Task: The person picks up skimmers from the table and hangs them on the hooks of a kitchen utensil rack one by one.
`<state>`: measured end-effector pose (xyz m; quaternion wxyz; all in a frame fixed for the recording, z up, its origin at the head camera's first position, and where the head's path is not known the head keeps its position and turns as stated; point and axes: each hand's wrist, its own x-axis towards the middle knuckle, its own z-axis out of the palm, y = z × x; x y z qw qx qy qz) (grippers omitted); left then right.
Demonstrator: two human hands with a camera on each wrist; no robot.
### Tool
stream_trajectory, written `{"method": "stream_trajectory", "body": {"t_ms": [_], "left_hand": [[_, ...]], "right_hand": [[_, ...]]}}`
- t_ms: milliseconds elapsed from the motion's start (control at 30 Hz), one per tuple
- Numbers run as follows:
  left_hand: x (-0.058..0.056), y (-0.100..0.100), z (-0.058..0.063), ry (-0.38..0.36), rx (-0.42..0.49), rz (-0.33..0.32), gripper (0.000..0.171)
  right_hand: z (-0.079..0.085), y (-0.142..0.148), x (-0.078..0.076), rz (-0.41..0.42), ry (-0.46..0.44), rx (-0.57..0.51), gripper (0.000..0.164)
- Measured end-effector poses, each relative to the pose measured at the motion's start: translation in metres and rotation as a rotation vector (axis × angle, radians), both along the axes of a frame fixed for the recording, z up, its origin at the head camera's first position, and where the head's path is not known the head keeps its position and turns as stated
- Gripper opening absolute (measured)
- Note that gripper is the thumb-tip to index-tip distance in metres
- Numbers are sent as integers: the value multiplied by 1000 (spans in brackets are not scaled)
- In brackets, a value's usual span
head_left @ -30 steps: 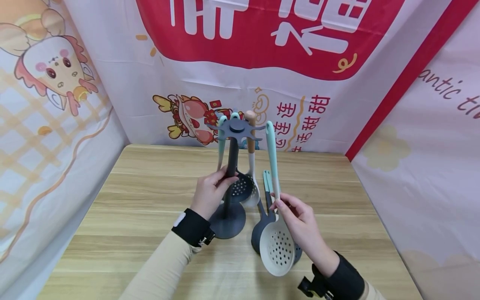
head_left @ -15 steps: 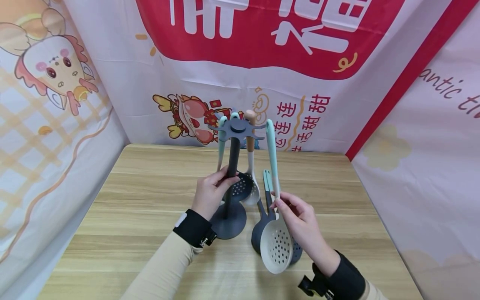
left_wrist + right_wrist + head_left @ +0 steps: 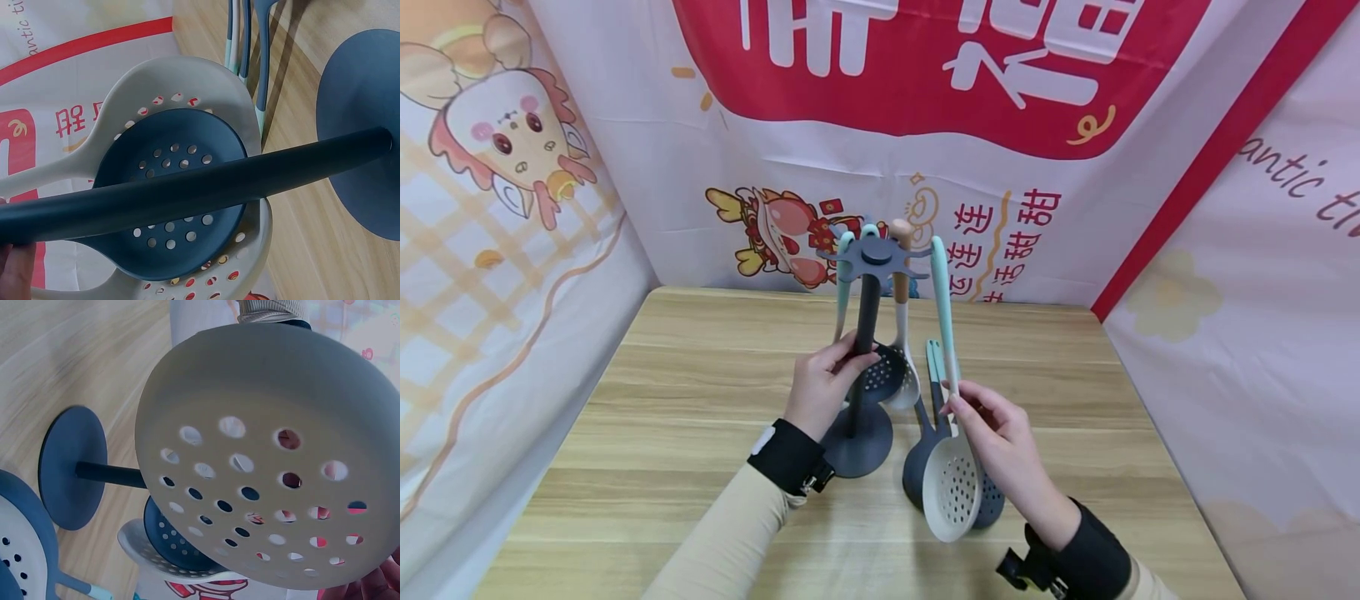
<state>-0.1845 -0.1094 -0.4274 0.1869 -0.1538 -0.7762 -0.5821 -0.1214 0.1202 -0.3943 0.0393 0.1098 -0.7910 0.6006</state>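
Observation:
My left hand (image 3: 823, 385) grips the post of a dark utensil stand (image 3: 867, 312), whose round base (image 3: 356, 94) is on the table. In my right hand (image 3: 1000, 429) is a cream skimmer (image 3: 953, 492) with a mint handle, pinched low on the handle between thumb and fingers. The handle's top end stands beside the right-hand hooks of the stand's crown (image 3: 874, 257). A dark slotted spoon (image 3: 169, 134) and a pale slotted spoon (image 3: 181, 75) hang from the stand behind the post. In the right wrist view the skimmer's perforated bowl covers most of the right hand.
Right of the stand on the wooden table (image 3: 700, 500) lie a dark ladle (image 3: 916, 479) and a dark perforated utensil (image 3: 992, 504), partly behind the skimmer. Mint handles (image 3: 934, 358) point toward the back. A printed cloth (image 3: 820, 150) hangs behind the table.
The skimmer has risen slightly and turned a little, its bowl looking narrower in the head view. My left hand has hardly moved on the post.

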Motion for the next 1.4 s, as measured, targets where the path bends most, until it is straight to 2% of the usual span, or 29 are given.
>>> {"method": "stream_trajectory", "body": {"t_ms": [400,1400], "left_hand": [[-2,-1,-1,-37,24,-19,32],[-2,-3,-1,-60,22,-27,34]], "right_hand": [[-1,-3,-1,-10,11,-4,22],[-2,-6,-3,-24,-5,25,24]]}}
